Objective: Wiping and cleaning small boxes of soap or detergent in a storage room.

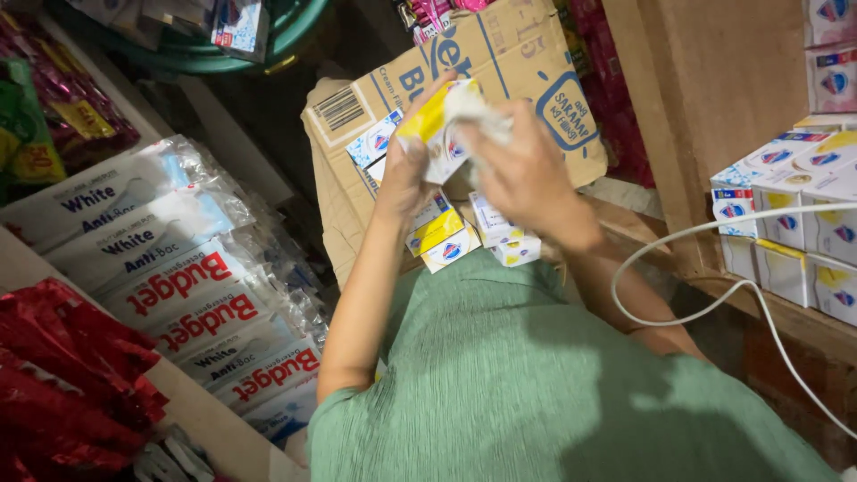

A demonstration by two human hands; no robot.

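White and yellow, a small soap box (435, 125) is held up at the middle of the scene, in front of an open cardboard carton (500, 62). It is clasped from the left by the left hand (406, 170), whose grip is closed around its yellow end. The right hand (522, 170) is pressed against its right side with a crumpled white cloth (478, 112) bunched in its closed grip. More soap boxes (473, 236) lie just below, and others are stacked on a wooden shelf (786, 317) at the right.
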